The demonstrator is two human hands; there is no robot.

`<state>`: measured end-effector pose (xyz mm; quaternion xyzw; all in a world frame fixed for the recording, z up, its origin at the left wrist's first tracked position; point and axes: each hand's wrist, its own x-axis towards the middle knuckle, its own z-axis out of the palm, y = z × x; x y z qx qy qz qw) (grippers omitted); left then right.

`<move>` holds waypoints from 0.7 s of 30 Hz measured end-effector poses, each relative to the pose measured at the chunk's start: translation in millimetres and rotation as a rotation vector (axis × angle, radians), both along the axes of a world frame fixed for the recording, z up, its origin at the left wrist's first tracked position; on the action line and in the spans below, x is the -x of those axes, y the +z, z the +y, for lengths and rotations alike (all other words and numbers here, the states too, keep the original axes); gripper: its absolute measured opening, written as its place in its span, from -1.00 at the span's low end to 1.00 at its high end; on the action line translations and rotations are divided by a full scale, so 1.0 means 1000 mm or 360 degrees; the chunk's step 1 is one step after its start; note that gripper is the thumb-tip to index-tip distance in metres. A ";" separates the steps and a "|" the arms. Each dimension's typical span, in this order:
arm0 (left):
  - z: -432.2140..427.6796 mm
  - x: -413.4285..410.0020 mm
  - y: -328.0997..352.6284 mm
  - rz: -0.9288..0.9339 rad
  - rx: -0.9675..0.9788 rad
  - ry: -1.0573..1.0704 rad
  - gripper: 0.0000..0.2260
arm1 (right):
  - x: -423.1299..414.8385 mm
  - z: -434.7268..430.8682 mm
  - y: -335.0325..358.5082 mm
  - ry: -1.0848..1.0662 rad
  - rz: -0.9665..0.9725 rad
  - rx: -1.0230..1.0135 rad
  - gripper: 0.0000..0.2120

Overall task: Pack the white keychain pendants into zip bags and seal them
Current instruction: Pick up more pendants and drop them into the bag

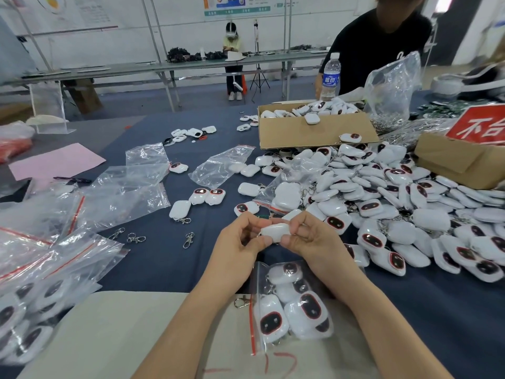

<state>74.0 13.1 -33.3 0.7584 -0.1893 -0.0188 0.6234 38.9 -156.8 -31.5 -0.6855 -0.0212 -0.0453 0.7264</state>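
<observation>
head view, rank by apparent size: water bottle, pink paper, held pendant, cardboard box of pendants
1. cardboard box of pendants
2. pink paper
3. water bottle
4. held pendant
Bottle is farther off, so it looks small.

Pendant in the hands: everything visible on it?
The pendant is a rounded white case, glossy like plastic, lying level with its plain side toward the camera; no dark face shows. The left hand pinches its left end, the right hand its right end. It is held above the blue table, clear of the filled zip bag nearer the person.
</observation>
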 end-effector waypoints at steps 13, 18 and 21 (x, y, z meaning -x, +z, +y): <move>0.001 0.006 0.008 0.0111 0.0116 0.0009 -0.81 | 0.001 0.002 0.003 -0.0077 -0.0059 -0.0126 -0.86; 0.000 0.008 0.009 0.0086 0.0148 -0.0025 -0.80 | 0.001 0.004 0.004 -0.0091 -0.0073 -0.0134 -0.69; 0.000 0.007 0.008 0.0070 0.0118 -0.0003 -0.81 | 0.000 0.003 0.003 -0.0086 -0.0081 -0.0138 -0.70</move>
